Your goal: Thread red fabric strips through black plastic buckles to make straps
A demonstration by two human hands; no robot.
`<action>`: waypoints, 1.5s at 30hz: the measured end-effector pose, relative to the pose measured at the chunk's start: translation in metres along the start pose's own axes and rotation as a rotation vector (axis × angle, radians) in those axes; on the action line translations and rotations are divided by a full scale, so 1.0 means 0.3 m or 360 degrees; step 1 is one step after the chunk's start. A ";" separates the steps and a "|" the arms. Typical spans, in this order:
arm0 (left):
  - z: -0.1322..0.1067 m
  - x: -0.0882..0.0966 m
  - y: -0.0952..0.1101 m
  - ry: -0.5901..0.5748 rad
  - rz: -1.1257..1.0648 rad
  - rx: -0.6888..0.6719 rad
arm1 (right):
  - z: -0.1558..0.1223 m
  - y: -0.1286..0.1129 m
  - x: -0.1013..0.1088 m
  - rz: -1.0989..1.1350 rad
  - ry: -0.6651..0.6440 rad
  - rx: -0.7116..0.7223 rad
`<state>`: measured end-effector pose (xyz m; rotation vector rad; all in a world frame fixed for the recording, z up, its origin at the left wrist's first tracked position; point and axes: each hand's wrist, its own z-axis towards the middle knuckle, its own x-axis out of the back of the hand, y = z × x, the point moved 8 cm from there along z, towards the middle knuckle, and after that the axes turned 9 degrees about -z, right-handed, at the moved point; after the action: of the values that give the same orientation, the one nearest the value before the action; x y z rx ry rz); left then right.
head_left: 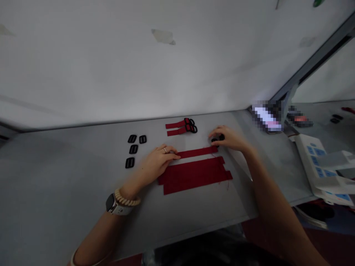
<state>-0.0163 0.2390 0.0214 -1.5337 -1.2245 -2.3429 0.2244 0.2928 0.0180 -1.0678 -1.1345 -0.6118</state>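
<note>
A single narrow red webbing strap (196, 152) lies crosswise on the grey table. My left hand (158, 162), wearing a ring, has its thumb and fingertips closed on the strap's left end. At the right end, my right hand (229, 138) curls its fingers around small black plastic rings (214, 142); their exact shape is partly hidden by the fingers. Just below, nearer me, several more red straps (194, 175) lie flat side by side, loose threads at their right ends. Beyond the hands rest two red straps (177, 129) with black buckles (190, 125) fitted at their right ends.
Several loose black slide buckles (133, 149) lie left of my left hand. A phone with a lit, blurred screen (267, 117) leans at the back right. Farther right stands a white machine with blue labels (318, 162). A white wall (111, 66) bounds the table's back.
</note>
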 end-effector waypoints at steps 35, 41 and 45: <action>-0.011 0.066 -0.054 0.0471 0.0104 0.0445 | 0.111 -0.328 -0.107 0.0074 0.0053 0.0320; -0.014 0.049 -0.092 0.0242 -0.0073 0.0623 | 0.061 -0.389 -0.072 0.0326 0.0230 0.0440; -0.013 0.056 -0.085 0.0244 -0.0345 0.0589 | 0.050 -0.409 -0.066 0.0350 0.0317 0.0456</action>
<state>-0.0394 0.2592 0.0197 -1.1335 -1.7362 -2.1374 0.1082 0.2547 0.0446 -0.8496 -0.8856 -0.3598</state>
